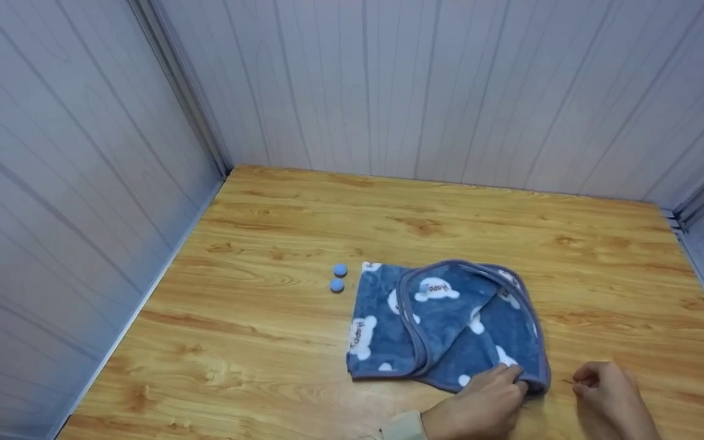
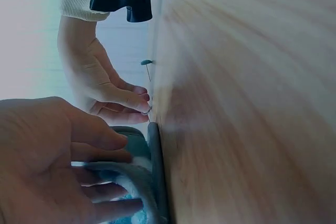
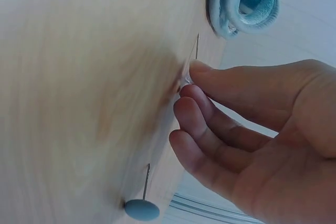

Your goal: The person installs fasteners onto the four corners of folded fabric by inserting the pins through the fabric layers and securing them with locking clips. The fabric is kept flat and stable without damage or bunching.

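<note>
A folded blue fleece blanket (image 1: 450, 324) with white bear-shaped patches and piped edges lies on the wooden table. My left hand (image 1: 483, 394) grips its near right corner; in the left wrist view the fingers go in under the raised edge with the thumb outside. Just right of the blanket is my right hand (image 1: 612, 394). Thumb and fingertips pinch a thin pin (image 3: 197, 48) with a small clear piece, partly hidden by the fingers. Beside this hand, a pin with a blue round head (image 3: 142, 209) stands head down, point up.
Two small blue round caps (image 1: 340, 269) sit on the table just left of the blanket. Pale ribbed wall panels (image 1: 388, 85) enclose the table (image 1: 254, 244) at the back and sides. A black wrist mount (image 2: 137, 8) is on the right sleeve.
</note>
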`<state>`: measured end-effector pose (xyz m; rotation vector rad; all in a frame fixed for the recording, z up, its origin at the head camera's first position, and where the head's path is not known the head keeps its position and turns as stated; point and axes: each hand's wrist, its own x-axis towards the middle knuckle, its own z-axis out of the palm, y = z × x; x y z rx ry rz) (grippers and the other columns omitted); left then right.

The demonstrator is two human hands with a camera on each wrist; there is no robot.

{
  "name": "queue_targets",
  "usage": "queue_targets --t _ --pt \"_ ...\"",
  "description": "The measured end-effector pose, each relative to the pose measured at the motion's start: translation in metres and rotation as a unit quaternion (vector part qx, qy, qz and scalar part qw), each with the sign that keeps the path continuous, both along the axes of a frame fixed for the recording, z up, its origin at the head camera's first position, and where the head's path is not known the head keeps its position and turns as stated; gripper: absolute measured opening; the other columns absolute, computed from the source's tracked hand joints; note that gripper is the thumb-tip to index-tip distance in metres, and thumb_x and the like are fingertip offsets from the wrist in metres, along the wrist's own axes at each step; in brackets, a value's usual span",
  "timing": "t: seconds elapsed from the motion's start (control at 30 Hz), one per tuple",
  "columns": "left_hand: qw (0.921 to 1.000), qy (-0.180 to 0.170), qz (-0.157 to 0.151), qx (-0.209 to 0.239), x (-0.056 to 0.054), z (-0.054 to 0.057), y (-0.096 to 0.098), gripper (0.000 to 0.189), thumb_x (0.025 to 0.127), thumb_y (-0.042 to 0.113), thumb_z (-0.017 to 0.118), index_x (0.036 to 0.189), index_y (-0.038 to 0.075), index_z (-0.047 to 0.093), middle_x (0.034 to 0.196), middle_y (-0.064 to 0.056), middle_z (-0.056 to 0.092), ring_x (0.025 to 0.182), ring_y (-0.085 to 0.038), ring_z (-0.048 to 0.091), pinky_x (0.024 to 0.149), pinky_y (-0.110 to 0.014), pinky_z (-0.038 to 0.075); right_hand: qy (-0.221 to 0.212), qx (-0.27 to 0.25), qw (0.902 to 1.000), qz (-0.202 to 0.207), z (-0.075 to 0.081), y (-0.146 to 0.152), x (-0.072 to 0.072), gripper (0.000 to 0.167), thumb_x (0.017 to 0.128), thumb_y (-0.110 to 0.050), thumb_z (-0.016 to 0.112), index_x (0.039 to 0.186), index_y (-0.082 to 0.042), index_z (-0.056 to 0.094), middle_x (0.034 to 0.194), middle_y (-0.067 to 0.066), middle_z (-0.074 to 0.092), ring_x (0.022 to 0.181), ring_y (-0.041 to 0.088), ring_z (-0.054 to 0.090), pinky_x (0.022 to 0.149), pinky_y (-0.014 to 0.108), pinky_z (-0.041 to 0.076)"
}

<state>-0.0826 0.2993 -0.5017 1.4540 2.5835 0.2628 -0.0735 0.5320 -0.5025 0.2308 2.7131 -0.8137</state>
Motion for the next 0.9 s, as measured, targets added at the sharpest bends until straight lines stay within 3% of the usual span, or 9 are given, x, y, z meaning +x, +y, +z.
queue_targets --t 0.13,0.23,0.4,0.53,0.63,0.77,0.9 --pt "0.999 -0.018 0.023 0.035 -0.002 0.002 0.0 0.023 0.092 0.017 0.056 0.114 0.017 0.061 0.128 0.004 0.048 0.104 -0.002 0.051 0.074 -0.014 0.047 0.015 0.006 0.9998 -0.006 -0.001 -0.002 0.001 0.005 0.076 0.001 0.071 0.075 0.001 0.066 0.069 0.001 0.062 0.063 0.015 0.058 0.06 0.033 0.046" --pt "0.997 -0.043 0.036 0.054 -0.005 0.004 0.001 0.03 0.091 0.015 0.058 0.121 0.019 0.058 0.126 0.006 0.048 0.099 0.001 0.053 0.071 -0.013 0.047 0.009 0.006 0.9998 -0.016 0.0 -0.003 0.001 0.005 0.077 0.0 0.071 0.075 0.0 0.066 0.069 0.0 0.062 0.064 0.016 0.058 0.059 0.033 0.045" --pt "0.9934 -0.08 0.048 0.066 -0.01 0.005 0.001 0.037 0.091 0.012 0.059 0.126 0.021 0.056 0.124 0.009 0.05 0.096 0.003 0.054 0.069 -0.013 0.047 -0.022 0.008 0.9988 -0.043 0.003 -0.005 -0.001 0.004 0.078 -0.002 0.071 0.078 0.0 0.068 0.071 0.0 0.061 0.068 0.018 0.056 0.061 0.037 0.045" --pt "0.9898 -0.1 0.062 0.081 -0.011 0.004 0.0 0.042 0.09 0.01 0.058 0.131 0.021 0.053 0.129 0.009 0.048 0.101 0.003 0.053 0.072 -0.014 0.047 -0.015 0.01 0.9987 -0.048 0.005 -0.005 0.001 0.003 0.077 -0.002 0.07 0.079 -0.001 0.068 0.071 0.001 0.062 0.07 0.018 0.058 0.062 0.038 0.046" --pt "0.9875 -0.09 0.074 0.107 -0.011 0.004 -0.001 0.047 0.089 0.007 0.058 0.134 0.02 0.052 0.131 0.008 0.047 0.102 0.001 0.054 0.074 -0.014 0.047 -0.001 0.005 0.9987 -0.05 0.005 -0.005 0.002 0.004 0.076 -0.001 0.071 0.08 0.0 0.068 0.072 0.001 0.062 0.069 0.018 0.059 0.062 0.038 0.047" --pt "0.9846 -0.045 0.079 0.149 -0.011 0.003 -0.004 0.051 0.085 0.002 0.058 0.133 0.015 0.053 0.13 0.003 0.049 0.101 -0.002 0.056 0.076 -0.014 0.047 0.043 0.003 0.9982 -0.042 0.005 -0.006 0.006 0.006 0.074 -0.001 0.071 0.079 -0.001 0.069 0.071 0.001 0.064 0.067 0.017 0.059 0.062 0.035 0.047" --pt "0.98 -0.04 0.079 0.178 -0.014 0.002 -0.006 0.054 0.084 -0.001 0.056 0.136 0.013 0.051 0.132 -0.001 0.049 0.107 -0.006 0.055 0.079 -0.015 0.046 0.072 0.007 0.9967 -0.038 0.006 -0.008 0.009 0.006 0.074 -0.003 0.07 0.08 0.001 0.069 0.071 0.003 0.065 0.065 0.017 0.06 0.06 0.032 0.047"
